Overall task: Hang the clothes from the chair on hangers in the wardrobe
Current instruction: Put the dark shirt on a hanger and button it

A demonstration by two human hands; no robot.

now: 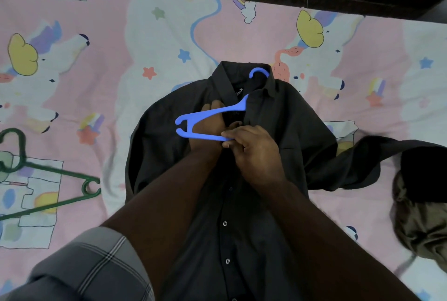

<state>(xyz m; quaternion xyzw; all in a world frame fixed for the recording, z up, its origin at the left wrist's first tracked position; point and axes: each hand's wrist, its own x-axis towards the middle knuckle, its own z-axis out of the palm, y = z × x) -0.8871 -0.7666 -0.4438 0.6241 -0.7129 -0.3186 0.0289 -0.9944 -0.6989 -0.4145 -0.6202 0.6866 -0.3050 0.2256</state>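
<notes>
Dark grey fabric identifies the shirt (278, 131), which lies front side up on the bedsheet (121, 58), collar toward the far edge of the bed and button placket running toward the camera. A blue plastic hanger (205, 117) is partly inserted at the neck opening: its hook (258, 72) projects above the collar, its right arm is hidden under the shirt front, and its left arm, with notched end, lies exposed on top of the cloth. The right hand (254, 153) pinches the lower bar of the hanger between thumb and curled fingers. The left hand (210, 126) reaches through the hanger's triangle, fingers extended flat against the shirt near the collar label; its thumb is hidden, so whether it grasps the cloth cannot be determined. One shirt sleeve extends to the right across the sheet. A green hanger (48, 179) lies on the sheet at the left, well apart from the shirt. An olive garment (418, 228) lies crumpled at the right edge. A checked sleeve (92, 264) covers the left upper arm.
</notes>
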